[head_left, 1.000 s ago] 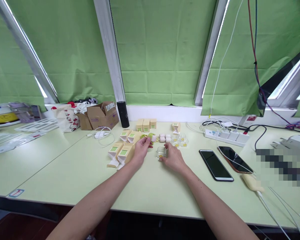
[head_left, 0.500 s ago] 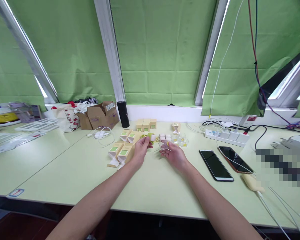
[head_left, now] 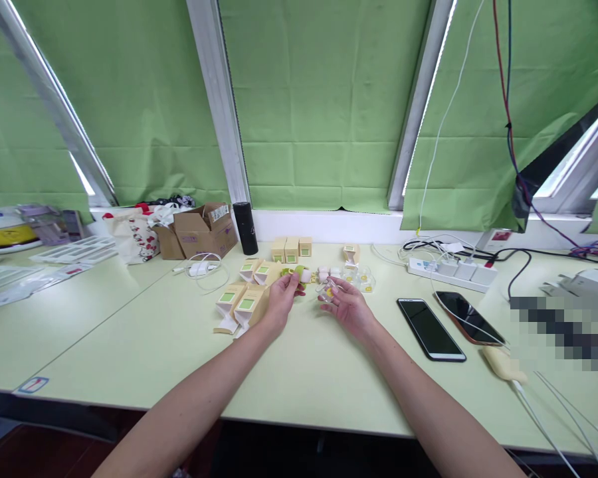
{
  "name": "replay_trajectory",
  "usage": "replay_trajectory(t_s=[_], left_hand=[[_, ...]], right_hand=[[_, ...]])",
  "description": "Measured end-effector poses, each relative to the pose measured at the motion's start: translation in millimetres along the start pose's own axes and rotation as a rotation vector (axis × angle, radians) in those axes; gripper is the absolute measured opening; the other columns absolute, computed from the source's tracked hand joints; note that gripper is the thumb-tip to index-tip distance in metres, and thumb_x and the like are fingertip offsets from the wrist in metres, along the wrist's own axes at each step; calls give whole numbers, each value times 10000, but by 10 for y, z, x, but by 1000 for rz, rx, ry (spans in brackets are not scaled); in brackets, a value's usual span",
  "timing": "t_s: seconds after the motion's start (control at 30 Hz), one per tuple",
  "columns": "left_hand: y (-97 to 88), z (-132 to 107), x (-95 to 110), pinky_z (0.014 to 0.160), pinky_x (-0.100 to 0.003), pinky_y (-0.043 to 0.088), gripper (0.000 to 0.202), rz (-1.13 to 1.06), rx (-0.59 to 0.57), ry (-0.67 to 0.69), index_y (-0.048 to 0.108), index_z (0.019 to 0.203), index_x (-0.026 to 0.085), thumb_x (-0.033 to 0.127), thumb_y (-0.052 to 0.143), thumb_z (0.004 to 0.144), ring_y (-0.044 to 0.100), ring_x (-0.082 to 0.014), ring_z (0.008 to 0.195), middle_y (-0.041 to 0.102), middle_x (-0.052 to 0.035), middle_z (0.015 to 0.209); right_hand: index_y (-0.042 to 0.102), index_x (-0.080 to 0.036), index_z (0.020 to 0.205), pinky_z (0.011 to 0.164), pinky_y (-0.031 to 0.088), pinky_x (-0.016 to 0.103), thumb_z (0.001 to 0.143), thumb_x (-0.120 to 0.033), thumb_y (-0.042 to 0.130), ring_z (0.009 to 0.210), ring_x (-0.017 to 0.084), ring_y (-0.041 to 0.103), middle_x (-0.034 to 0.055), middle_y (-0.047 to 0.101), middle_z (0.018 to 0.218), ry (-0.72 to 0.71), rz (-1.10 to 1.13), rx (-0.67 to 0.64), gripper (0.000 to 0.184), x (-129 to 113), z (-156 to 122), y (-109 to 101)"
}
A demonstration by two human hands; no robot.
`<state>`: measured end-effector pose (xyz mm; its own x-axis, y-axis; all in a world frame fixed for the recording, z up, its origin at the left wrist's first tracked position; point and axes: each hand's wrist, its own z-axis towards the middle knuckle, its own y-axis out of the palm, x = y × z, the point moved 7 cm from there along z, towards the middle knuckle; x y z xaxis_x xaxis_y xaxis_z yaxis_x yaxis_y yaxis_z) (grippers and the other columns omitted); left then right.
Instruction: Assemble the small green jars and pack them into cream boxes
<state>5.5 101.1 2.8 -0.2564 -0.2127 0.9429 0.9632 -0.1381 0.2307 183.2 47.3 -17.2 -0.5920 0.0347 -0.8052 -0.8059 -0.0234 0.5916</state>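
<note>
My left hand [head_left: 280,302] is closed on a small green piece with a whitish end [head_left: 305,274], partly hidden by the fingers. In my right hand [head_left: 351,309], a small clear plastic container [head_left: 327,291] with a yellow spot is pinched between the fingertips. The two hands are close together but apart, above the table. Just beyond them lie small pinkish-white pieces [head_left: 323,273] and several clear containers with yellow marks [head_left: 365,279]. Open kraft paper boxes with green labels [head_left: 248,304] stand beside my left hand.
Three small kraft boxes [head_left: 292,250] stand at the back, with another box [head_left: 351,253] to their right. A black bottle [head_left: 245,228] and an open cardboard carton [head_left: 206,231] are back left. To the right lie a phone [head_left: 431,330], a second phone [head_left: 471,317] and a power strip [head_left: 451,273].
My right hand has turned the clear container slightly, and its yellow spot now shows more plainly. My left hand is almost still.
</note>
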Motion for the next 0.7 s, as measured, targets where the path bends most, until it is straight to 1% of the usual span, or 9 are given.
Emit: replay_trajectory(t_s=[0.1,0.2,0.3,0.37,0.47,0.6,0.7], left_hand=[[11,-13,16,690,-278,544,566,8,0,5,720,827,145,700,801,750,605,-149,733,640,-30,768],[23,-20,28,707,-283,546,572,22,-7,14,722,843,145,702,805,741,607,-150,740,646,-27,777],[35,-22,33,718,-285,547,570,37,-20,21,718,849,148,701,807,740,609,-151,746,654,-28,788],[47,-24,40,714,-283,545,560,46,-31,28,714,846,151,694,808,744,608,-151,744,656,-29,794],[70,-35,62,718,-283,545,537,53,-56,44,712,855,155,674,811,755,616,-152,751,669,-33,818],[86,-50,95,745,-298,551,515,83,-80,73,710,863,151,653,797,785,631,-162,773,695,-46,854],[89,-57,110,763,-312,557,500,105,-90,99,709,868,146,636,788,805,636,-172,791,700,-49,861]], right_hand=[[720,-241,1093,623,563,303,568,-316,970,827,198,706,46,722,1062,-4,-65,30,586,-6,1,-21],[728,-241,1102,624,549,289,525,-277,978,815,177,697,50,711,1135,-1,-127,30,630,3,8,-28],[732,-246,1116,648,544,291,509,-257,982,836,181,708,48,707,1161,-1,-179,9,657,8,8,-20],[735,-248,1108,677,558,306,507,-255,987,860,189,713,48,706,1167,2,-193,0,653,14,6,-15],[735,-248,1093,755,596,361,524,-276,997,887,196,710,45,702,1157,-2,-182,-10,626,22,7,0],[734,-230,1064,859,620,434,542,-315,1013,887,196,708,22,687,1062,-18,-140,-30,598,30,10,34],[728,-217,1046,858,630,436,558,-343,1019,898,202,706,22,686,1027,-10,-122,-43,582,40,9,52]])
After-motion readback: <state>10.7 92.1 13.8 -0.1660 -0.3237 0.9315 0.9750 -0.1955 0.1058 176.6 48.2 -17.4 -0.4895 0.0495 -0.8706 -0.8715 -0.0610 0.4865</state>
